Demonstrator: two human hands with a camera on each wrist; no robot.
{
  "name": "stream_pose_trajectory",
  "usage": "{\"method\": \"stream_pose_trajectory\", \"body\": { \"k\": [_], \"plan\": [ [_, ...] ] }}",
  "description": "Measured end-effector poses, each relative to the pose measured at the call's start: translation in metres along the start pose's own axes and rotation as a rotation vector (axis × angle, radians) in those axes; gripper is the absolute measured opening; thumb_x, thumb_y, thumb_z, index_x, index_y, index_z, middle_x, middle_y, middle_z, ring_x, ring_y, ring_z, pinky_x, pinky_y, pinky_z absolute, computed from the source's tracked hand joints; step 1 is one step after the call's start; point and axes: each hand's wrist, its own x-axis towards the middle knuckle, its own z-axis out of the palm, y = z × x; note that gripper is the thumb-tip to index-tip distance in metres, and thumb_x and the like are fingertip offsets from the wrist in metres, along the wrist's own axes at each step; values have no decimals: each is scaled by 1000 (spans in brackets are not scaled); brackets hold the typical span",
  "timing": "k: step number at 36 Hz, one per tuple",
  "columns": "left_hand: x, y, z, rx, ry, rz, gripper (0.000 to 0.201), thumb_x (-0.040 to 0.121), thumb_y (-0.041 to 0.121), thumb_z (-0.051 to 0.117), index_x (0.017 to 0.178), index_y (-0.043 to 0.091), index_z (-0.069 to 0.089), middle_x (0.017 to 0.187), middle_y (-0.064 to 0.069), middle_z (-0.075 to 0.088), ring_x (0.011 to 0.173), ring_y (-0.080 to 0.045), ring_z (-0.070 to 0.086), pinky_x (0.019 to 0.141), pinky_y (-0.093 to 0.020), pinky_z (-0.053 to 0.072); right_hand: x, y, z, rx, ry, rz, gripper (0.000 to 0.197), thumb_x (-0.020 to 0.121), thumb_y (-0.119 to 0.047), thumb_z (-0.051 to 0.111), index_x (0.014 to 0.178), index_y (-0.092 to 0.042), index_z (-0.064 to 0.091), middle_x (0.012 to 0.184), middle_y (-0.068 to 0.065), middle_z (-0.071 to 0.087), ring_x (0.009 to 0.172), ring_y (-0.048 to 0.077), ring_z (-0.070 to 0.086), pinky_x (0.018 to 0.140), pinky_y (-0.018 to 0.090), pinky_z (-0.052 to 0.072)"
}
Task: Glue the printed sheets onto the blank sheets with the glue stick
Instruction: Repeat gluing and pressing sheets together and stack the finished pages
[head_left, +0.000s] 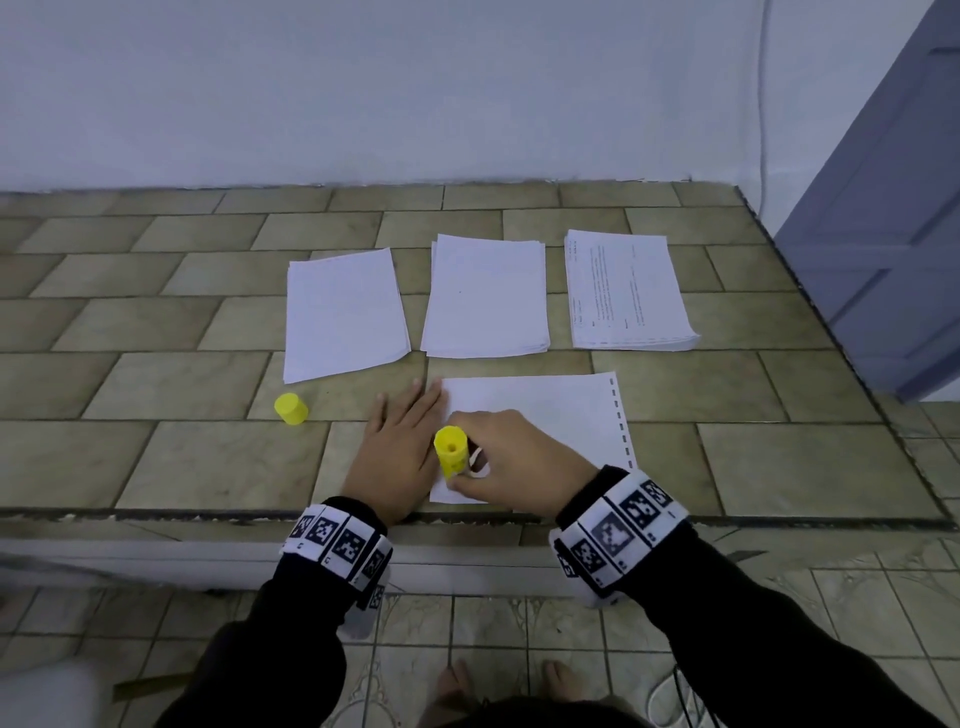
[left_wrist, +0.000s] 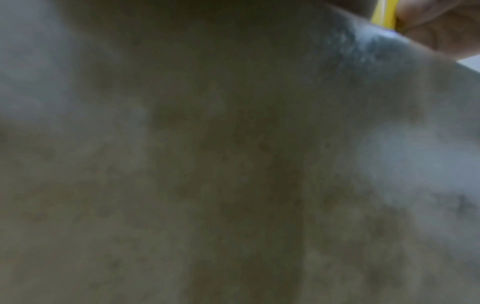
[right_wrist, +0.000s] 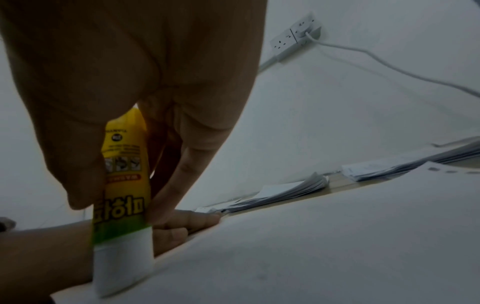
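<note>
Tan brick-patterned tiles cover the table (head_left: 156, 332), which runs back to a plain white wall (head_left: 363, 88); a grey-blue door (head_left: 883, 208) stands at the far right, and pale patterned floor tiles (head_left: 519, 623) lie below the table's near edge. From the right wrist view, a white power strip (right_wrist: 293, 35) with a cable plugged in sits on the wall.

Three stacks of paper lie in a row at the back of the table: a blank stack on the left (head_left: 343, 312), a blank stack in the middle (head_left: 485, 296), and a printed stack on the right (head_left: 626, 288), each apart from the next. Nearer the edge lies a single sheet (head_left: 545, 410) with a dashed line of marks along its right edge, its long side running left to right.

The right hand (head_left: 511, 457) curls its fingers and thumb round the yellow glue stick (head_left: 451, 450). The stick stands nearly upright, its base toward the camera in the head view and its white glue end (right_wrist: 122, 265) down on the near left corner of the single sheet. The left hand (head_left: 402, 447) lies flat with straight fingers on the table, its fingertips on the sheet's left edge, just beside the stick. The left wrist view is mostly dark blur, with a sliver of the stick at its top.

A yellow cap (head_left: 291, 409) lies on the table well to the left of the hands, near the corner of the left stack.
</note>
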Motion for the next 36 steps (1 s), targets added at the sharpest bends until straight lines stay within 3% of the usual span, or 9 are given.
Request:
{"method": "stream_pose_trajectory", "body": {
  "k": [3, 11, 20, 26, 31, 34, 36],
  "plan": [
    [0, 5, -4, 1, -2, -30, 76, 92, 50, 2, 155, 15, 26, 163, 4, 15, 152, -15, 8, 122, -47, -1, -6, 8, -8, -4, -3, 40, 20, 81, -18, 72, 87, -17, 52, 84, 0, 61, 78, 19, 59, 74, 42, 52],
    [-1, 3, 0, 12, 10, -45, 69, 97, 48, 4, 155, 18, 25, 163, 6, 14, 151, -12, 6, 123, -48, 0, -42, 35, -41, 106, 45, 159, 14, 80, -14, 73, 91, -13, 63, 90, -2, 68, 81, 11, 64, 77, 31, 55],
    [-1, 6, -1, 22, -3, -60, 72, 94, 50, -1, 156, 21, 19, 163, 10, 9, 151, -10, 1, 123, -42, -6, -86, 60, -75, 102, 150, 156, 15, 75, -7, 79, 81, -17, 69, 90, -7, 69, 79, 13, 66, 71, 24, 55],
    [-1, 6, 0, 28, 3, -56, 72, 94, 49, 0, 156, 20, 21, 163, 9, 10, 151, -9, 1, 123, -43, -4, -95, 70, -86, 84, 169, 207, 17, 69, -2, 81, 72, -13, 68, 88, -12, 69, 77, 15, 67, 72, 35, 55],
    [-1, 7, -1, 21, 13, -60, 72, 94, 49, 1, 156, 19, 22, 163, 9, 12, 151, -9, 2, 123, -43, -5, -77, 59, -83, 110, 137, 195, 21, 73, -8, 79, 81, -22, 66, 91, -11, 69, 82, 16, 68, 75, 36, 58],
    [-1, 7, -1, 10, 15, -60, 72, 94, 49, 1, 156, 20, 23, 163, 9, 12, 151, -9, 2, 122, -42, -5, -55, 46, -70, 110, 78, 203, 30, 75, -14, 79, 99, -20, 61, 95, -7, 70, 87, 9, 68, 78, 29, 57],
    [-1, 6, -1, 9, 19, -56, 71, 94, 49, 3, 155, 19, 24, 163, 8, 13, 151, -10, 3, 122, -43, -4, -39, 38, -58, 97, 22, 167, 31, 77, -18, 77, 101, -18, 59, 95, -3, 69, 87, 10, 67, 79, 32, 57]
  ]
}}
